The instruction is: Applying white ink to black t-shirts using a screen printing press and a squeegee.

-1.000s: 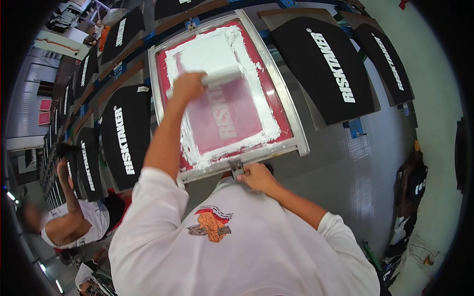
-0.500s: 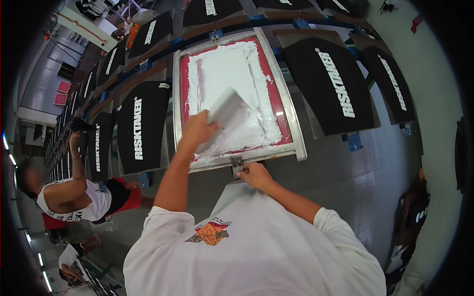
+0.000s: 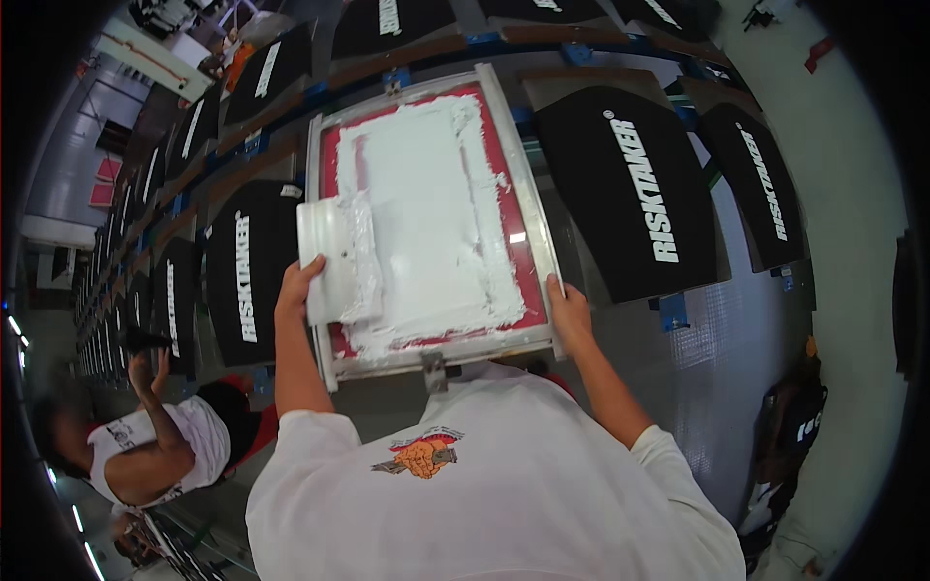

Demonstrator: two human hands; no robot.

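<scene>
In front of me is a silk-screen printing frame, metal-edged with a red mesh border. Thick white ink covers the middle of its mesh. A wide, pale squeegee smeared with ink lies along the left side, jutting over the frame's edge. My left hand is closed at that edge, thumb on the squeegee; its fingers are partly hidden beneath. On the opposite side, my right hand grips the frame's right rail near the lower corner. A metal bracket sits at the middle of the near rail.
Black fabric pieces with white lettering lie on boards at both sides, such as a right piece and a left piece. A blue-edged rail runs behind. Another person works at the left. Dark bags stand by the right wall.
The squeegee has gone from mid-screen to the left edge with my left hand. My right hand has left the near bracket for the right rail. The frame appears lower and further left.
</scene>
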